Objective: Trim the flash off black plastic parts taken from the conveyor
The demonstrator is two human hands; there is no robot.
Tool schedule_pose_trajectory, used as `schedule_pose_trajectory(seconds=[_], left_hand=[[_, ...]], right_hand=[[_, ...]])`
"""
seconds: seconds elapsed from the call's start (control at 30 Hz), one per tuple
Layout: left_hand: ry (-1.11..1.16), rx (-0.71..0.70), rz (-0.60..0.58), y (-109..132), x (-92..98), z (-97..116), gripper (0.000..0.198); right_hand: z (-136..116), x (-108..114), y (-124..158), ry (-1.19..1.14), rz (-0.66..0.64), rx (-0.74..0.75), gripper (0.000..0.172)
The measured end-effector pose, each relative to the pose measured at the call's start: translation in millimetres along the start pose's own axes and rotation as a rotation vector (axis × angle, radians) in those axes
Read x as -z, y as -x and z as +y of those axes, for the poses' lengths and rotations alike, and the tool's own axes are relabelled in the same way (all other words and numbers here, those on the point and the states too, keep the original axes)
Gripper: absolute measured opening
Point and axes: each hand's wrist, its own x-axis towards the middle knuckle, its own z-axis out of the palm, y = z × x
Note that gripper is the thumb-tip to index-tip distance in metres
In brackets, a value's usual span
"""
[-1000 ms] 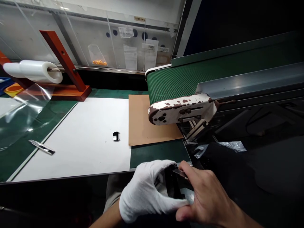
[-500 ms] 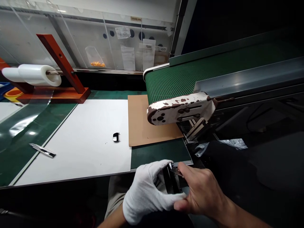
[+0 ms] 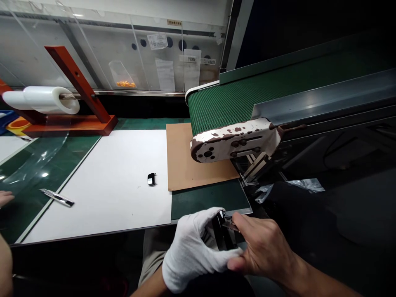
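In the white glove, my left hand [image 3: 193,249] grips a glossy black part [image 3: 220,232] between thumb and fingers, just past the table's front edge. My bare right hand [image 3: 262,247] pinches a small thin metal blade [image 3: 229,225] against the upper end of that part. The right thumb lies beside the gloved thumb tip at the part's lower end. Most of the blade and its handle, if any, is hidden by the right fingers. A small black glossy piece [image 3: 151,179] lies on the white sheet [image 3: 120,165], apart from both hands.
A utility knife [image 3: 57,197] lies at the left. Another person's hand [image 3: 5,198] shows at the left edge. Behind stand a roll of clear film [image 3: 51,100] on a wooden stand [image 3: 72,78]. A green conveyor [image 3: 216,107] overhangs the brown cardboard [image 3: 182,165] at the right.
Another person's hand and arm have come into view at the left edge, and the clear film there has shifted. My hands stay nearly in place, with the black part tilted slightly.
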Motion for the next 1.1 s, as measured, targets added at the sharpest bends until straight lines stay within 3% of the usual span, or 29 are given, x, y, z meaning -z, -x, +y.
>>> schedule_pose_trajectory(seconds=[0.57,0.73,0.83,0.97,1.1], left_hand=[[-0.071,0.014,0.050,1,-3.6,-10,0.026],[0.013,0.059,0.075,5,-6.1,-20,0.047],[0.145,0.024,0.079,6,-6.3,-27,0.056],[0.289,-0.118,0.020,4,-1.4,-33,0.062],[0.282,-0.197,-0.034,1,3.6,-37,0.063]], right_hand=[[4,-5,7,0.029,0.004,0.048,0.079],[6,-6,8,-0.076,-0.035,0.043,0.066],[2,-5,9,-0.297,-0.041,-0.083,0.065],[-10,-10,22,-0.634,0.002,-0.387,0.077],[-23,-21,39,-0.833,0.140,-0.704,0.054]])
